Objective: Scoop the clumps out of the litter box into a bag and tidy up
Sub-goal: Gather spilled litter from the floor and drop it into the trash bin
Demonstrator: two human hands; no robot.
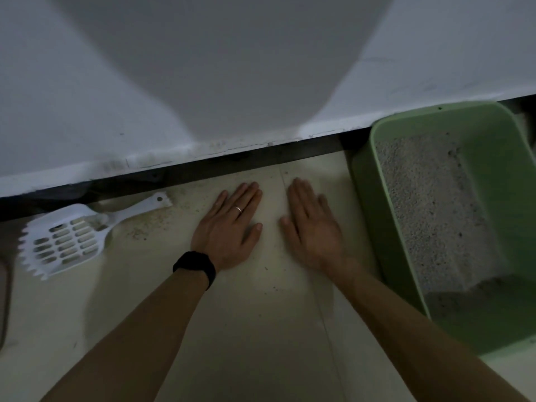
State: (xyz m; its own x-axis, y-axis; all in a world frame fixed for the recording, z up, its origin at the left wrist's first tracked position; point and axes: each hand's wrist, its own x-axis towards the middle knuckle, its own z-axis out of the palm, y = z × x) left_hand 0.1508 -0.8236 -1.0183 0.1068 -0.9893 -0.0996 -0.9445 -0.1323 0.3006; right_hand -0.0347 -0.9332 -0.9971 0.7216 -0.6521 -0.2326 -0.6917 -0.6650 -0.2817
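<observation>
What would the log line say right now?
left hand: flat on floor, empty | right hand: flat, empty | scoop: floor, left | box: right

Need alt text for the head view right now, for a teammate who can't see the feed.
Both hands lie flat, palms down and empty, on a pale tiled floor near a white wall: left hand, right hand. A white slotted litter scoop lies on the floor to the left, and a green litter box of grey litter sits to the right; no bag is visible.
</observation>
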